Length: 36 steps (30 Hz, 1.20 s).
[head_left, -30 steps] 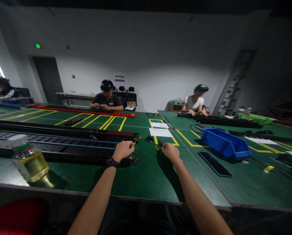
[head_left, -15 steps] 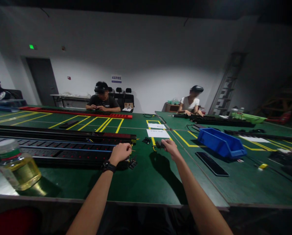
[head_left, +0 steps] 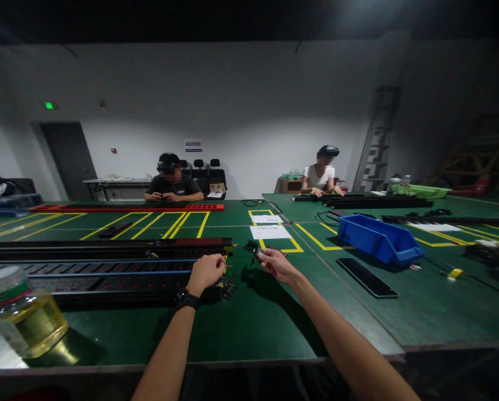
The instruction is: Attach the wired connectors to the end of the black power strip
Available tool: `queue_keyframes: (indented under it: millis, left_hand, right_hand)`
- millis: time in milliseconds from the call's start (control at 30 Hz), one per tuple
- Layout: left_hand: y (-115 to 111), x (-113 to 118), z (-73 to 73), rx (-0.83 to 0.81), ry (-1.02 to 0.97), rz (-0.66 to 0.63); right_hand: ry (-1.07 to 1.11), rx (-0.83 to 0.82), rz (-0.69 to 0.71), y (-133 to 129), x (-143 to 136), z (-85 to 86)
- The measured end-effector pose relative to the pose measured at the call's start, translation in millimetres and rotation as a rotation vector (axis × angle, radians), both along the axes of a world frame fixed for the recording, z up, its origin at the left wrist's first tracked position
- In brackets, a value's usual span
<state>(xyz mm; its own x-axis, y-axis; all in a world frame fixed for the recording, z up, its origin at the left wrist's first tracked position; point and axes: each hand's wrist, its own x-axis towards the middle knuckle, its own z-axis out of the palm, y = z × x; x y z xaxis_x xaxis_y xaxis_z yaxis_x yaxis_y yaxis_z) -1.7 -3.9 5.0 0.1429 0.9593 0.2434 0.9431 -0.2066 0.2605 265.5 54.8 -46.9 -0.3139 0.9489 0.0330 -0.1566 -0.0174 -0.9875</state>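
My left hand [head_left: 208,273], with a watch on the wrist, rests on the right end of a long black slotted rail [head_left: 145,285]. Its fingers are pinched around what looks like a thin wire [head_left: 228,265] at the rail's end. Just below that end hangs a small black end piece [head_left: 229,287]. My right hand [head_left: 278,265] is closed on a small black part [head_left: 256,257], held above the table to the right of the rail. Behind that part lies another small black piece [head_left: 250,245]. Fingers partly hide both held things.
A bottle of yellow liquid [head_left: 32,320] stands at the left front. On the right are a phone [head_left: 366,277] and a blue bin [head_left: 377,239]. Paper sheets [head_left: 269,231] lie beyond my hands. Two people [head_left: 174,186] [head_left: 319,177] work across the green table [head_left: 233,334].
My right hand has moved left with the black part, nearer the rail's end. My left hand stays at the rail. The view has tilted slightly upward.
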Motion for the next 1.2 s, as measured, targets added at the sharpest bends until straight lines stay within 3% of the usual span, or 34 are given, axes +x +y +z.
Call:
queue_keyframes:
  millis: [133,300,400,533,933,1200]
  left_hand:
    - [0.3,0.0,-1.2,0.007,0.017,-0.005]
    - [1.9,-0.1,-3.3,0.01,0.028,0.0]
    - [2.1,-0.2,-3.7,0.011,0.03,0.005]
    - [1.9,-0.1,-3.8,0.008,0.03,0.012]
    - [1.9,0.0,-1.6,0.0,0.033,-0.004]
    - [3.3,-0.3,-2.8,0.001,0.042,-0.006]
  right_hand:
    - [0.005,0.115,-0.006,-0.2,-16.5,-13.3]
    - [-0.271,0.45,-0.074,-2.0,-35.9,-28.3]
    - [-0.505,0.701,-0.144,-8.3,-45.5,-28.7]
    - [-0.68,0.885,-0.1,-17.4,-56.2,-23.6]
    - [-0.945,0.91,0.039,-22.2,-59.1,-18.6]
    - [-0.991,0.913,0.108,-24.7,-62.1,-19.5]
